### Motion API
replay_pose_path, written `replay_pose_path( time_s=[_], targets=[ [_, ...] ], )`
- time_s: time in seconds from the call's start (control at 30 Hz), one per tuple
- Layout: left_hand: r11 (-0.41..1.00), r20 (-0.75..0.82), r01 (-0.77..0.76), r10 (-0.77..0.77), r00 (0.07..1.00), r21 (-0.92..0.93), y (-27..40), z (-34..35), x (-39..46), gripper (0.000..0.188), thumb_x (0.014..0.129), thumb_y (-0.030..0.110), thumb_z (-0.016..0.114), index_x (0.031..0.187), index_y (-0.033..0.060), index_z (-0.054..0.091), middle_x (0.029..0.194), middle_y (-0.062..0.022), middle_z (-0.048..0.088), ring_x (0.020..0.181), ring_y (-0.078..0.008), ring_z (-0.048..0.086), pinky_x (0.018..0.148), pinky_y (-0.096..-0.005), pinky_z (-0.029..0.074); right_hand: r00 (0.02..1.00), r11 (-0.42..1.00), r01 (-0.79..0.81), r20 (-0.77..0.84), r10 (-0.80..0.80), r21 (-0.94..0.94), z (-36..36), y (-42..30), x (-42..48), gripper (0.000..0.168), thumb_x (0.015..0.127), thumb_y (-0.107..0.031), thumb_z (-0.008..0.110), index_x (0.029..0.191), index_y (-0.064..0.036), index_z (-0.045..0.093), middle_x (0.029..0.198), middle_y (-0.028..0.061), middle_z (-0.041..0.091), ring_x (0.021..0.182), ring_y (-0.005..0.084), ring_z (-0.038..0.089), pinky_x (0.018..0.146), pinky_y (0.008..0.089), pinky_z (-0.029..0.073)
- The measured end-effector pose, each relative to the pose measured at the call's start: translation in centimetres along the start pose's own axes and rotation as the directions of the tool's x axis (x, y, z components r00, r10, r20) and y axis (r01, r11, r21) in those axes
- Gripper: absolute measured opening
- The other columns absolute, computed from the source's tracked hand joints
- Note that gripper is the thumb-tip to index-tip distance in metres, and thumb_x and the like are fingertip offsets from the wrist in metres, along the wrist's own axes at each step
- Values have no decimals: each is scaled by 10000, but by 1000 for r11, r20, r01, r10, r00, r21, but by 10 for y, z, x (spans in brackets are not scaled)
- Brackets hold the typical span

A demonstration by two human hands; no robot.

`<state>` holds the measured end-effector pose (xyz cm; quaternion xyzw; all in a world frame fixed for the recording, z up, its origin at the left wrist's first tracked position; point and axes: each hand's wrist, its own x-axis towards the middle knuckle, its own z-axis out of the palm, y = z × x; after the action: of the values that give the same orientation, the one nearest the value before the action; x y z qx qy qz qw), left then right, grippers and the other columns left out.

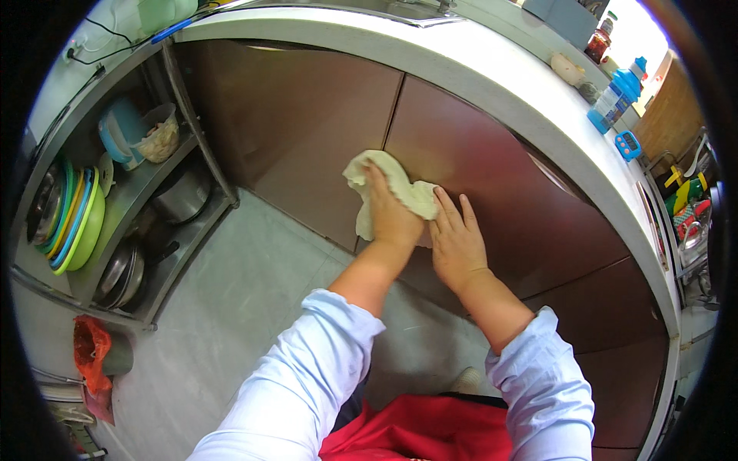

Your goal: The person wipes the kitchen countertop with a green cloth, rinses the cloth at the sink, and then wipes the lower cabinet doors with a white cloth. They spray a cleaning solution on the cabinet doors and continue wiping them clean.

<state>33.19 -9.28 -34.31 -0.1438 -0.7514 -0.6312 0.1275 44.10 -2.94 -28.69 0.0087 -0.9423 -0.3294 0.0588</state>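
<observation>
A pale yellow-green cloth (398,174) lies pressed against brown cabinet doors (461,144), across the gap between two of them. My left hand (392,210) is on the cloth, which bunches around its fingers and thumb; part of the cloth hangs down on its left side. Just to the right, my right hand (458,239) rests with its fingers stretched out, fingertips at the cloth's right edge and against the door. Nothing shows inside the right hand's fingers.
A white countertop (490,63) curves above the doors, bearing a blue bottle (617,95) and a blue timer (627,145). At left stands a metal shelf (130,201) with colourful basins (86,225) and pots. A bin with a red bag (92,348) is at lower left.
</observation>
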Motion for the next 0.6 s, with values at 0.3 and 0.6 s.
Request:
replay_pose_path(
  time_s=[0.3, 0.6],
  targets=[
    [932, 162, -326, 301, 940, 159, 13, 6, -26, 520, 901, 69, 453, 1391, -58, 335, 1501, -209, 215, 1420, -404, 123, 1124, -465, 248, 982, 985, -64, -167, 91, 163, 4, 19, -40, 395, 837, -180, 479, 1141, 33, 614, 1396, 174, 442, 1394, 283, 281, 1134, 425, 225],
    [781, 328, -598, 526, 785, 180, 40, 30, -55, 300, 841, 123, 554, 1127, 38, 585, 1419, -105, 352, 1416, -395, 162, 1087, -572, 255, 917, 561, -238, -7, 400, 793, -6, 16, -73, 324, 729, -20, 571, 1045, 31, 520, 1080, 202, 530, 960, 407, 542, 782, 484, 464]
  ],
)
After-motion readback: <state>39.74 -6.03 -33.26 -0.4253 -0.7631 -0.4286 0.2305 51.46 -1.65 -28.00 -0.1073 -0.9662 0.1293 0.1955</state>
